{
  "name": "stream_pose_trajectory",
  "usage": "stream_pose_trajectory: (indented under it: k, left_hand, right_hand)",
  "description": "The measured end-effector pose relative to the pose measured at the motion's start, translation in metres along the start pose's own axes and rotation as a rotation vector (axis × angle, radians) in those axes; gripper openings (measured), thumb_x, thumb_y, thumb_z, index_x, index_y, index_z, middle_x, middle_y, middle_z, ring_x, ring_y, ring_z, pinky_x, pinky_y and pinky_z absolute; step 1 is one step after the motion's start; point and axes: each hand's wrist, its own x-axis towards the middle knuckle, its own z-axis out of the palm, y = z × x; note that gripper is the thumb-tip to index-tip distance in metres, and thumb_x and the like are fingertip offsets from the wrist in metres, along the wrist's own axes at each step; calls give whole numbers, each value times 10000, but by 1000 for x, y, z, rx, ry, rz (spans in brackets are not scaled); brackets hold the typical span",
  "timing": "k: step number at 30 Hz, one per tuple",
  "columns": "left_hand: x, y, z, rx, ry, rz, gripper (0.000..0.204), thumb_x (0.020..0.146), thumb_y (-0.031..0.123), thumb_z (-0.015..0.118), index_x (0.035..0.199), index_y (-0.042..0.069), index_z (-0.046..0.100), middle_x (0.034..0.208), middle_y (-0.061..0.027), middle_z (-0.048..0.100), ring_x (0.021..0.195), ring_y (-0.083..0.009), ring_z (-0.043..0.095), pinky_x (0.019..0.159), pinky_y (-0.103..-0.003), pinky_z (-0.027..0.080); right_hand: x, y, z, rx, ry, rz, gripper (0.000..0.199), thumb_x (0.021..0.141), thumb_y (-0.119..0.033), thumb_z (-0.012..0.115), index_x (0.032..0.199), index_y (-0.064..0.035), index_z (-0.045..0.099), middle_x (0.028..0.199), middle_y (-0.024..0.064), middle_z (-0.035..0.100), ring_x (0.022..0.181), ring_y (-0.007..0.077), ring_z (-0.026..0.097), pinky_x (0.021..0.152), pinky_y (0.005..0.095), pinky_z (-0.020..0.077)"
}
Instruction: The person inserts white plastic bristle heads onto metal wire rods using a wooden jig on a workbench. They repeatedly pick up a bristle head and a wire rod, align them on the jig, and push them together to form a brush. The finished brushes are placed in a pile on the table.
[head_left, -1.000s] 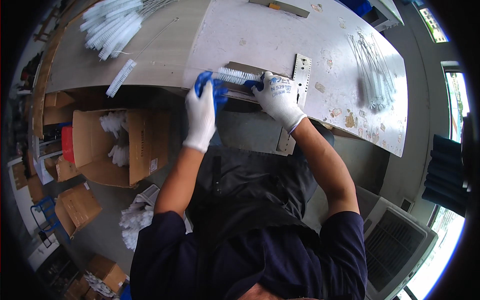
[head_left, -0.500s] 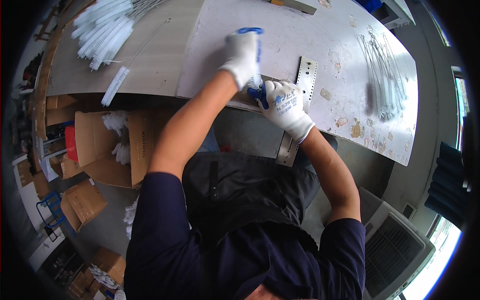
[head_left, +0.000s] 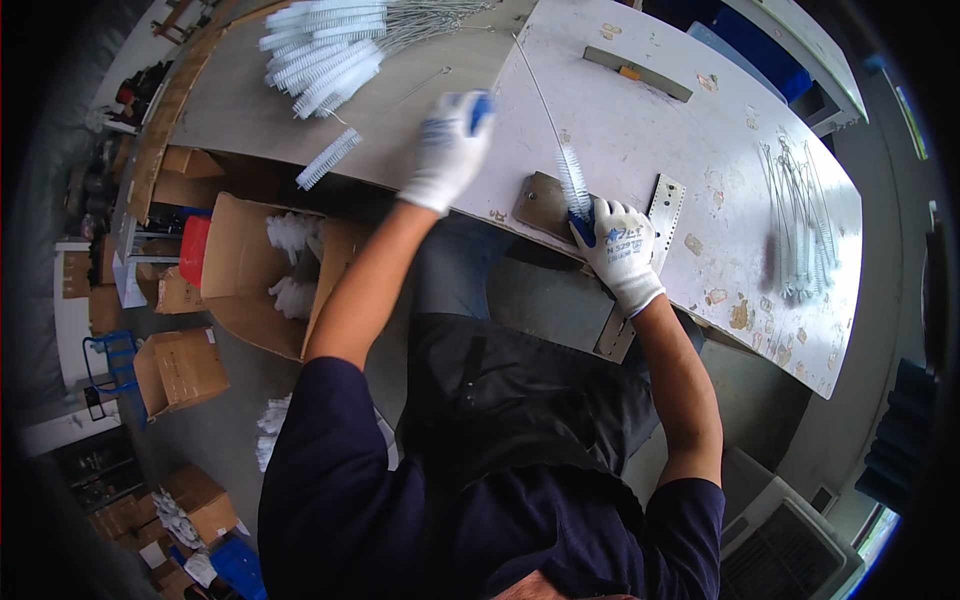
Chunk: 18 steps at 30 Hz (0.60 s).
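The brush has rough bristles and metal wire.

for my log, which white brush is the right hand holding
The brush slanting up and left from the right hand; the pile, lone brush and right-side bunch lie away from it.

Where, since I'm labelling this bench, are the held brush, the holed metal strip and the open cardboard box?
Held brush (head_left: 573, 183), head view: middle of its white bristles.
Holed metal strip (head_left: 667, 208), head view: upper part.
Cardboard box (head_left: 233, 262), head view: bare inner wall.

White-bristled brush, thin bare wire stem slanting up-left, bristle end in right-hand fingers
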Motion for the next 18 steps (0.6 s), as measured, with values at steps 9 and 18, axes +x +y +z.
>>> stream_pose_trajectory:
  k: [9, 18]
  left_hand:
    - [-32, -120, -38, 697, -208, -86, 270, 959, 249, 575, 1205, 229, 685, 1101, -100, 648, 1056, -322, 623, 890, -484, 505]
    - [-32, -58, -26, 686, -259, -16, 321, 967, 229, 571, 1279, 211, 649, 1070, -96, 629, 1021, -304, 630, 870, -470, 528]
  right_hand:
    - [-11, 10, -10, 252, 171, -15, 435, 770, -242, 758, 1120, -31, 608, 1018, 156, 654, 966, 364, 631, 832, 462, 511]
    - [-87, 133, -91, -79, 311, 242, 281, 793, -167, 741, 1027, -99, 600, 909, 129, 647, 889, 333, 653, 781, 455, 528]
